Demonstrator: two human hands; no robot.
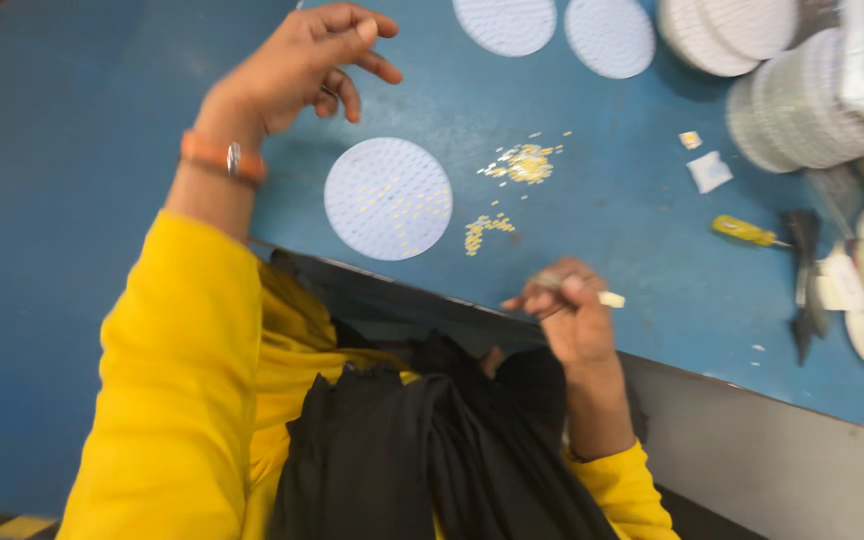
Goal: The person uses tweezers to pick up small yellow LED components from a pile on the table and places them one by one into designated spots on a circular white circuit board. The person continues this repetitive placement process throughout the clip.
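My left hand (310, 62) hovers over the blue table, fingers loosely curled and apart, holding nothing I can see; an orange band circles its wrist. Just right of and below it lies a white round board (388, 198) dotted with small yellow parts. My right hand (572, 320) rests at the table's near edge, pinching a thin pale tool (602, 297). Two small heaps of yellow parts (522, 163) lie between the board and the right hand.
Two more white round boards (607, 35) lie at the far edge. Stacks of round boards (802, 100) crowd the right side. A yellow-handled screwdriver (742, 231), a dark tool (805, 270) and a small white packet (709, 171) lie on the right.
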